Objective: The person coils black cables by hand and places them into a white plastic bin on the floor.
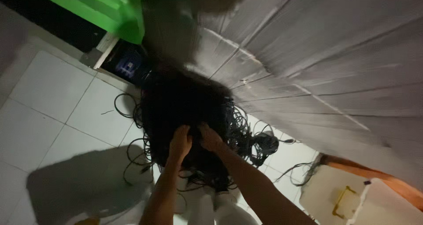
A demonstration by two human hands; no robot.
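A big tangled heap of thin black cables (185, 106) lies on the white tiled floor (57, 106), against a pale panelled wall. My left hand (180, 141) and my right hand (209, 138) are side by side, both dug into the near edge of the heap with fingers curled into the wires. Loose loops trail out around the pile, and a coiled bundle with a plug (266, 142) lies to the right. My forearms reach in from the bottom of the view.
A green plastic object (110, 9) stands at the top left over a dark gap. White foam pieces (343, 198) with a yellow loop and an orange strip (387, 181) lie at the bottom right. My shadow (83, 185) falls on the tiles at the left.
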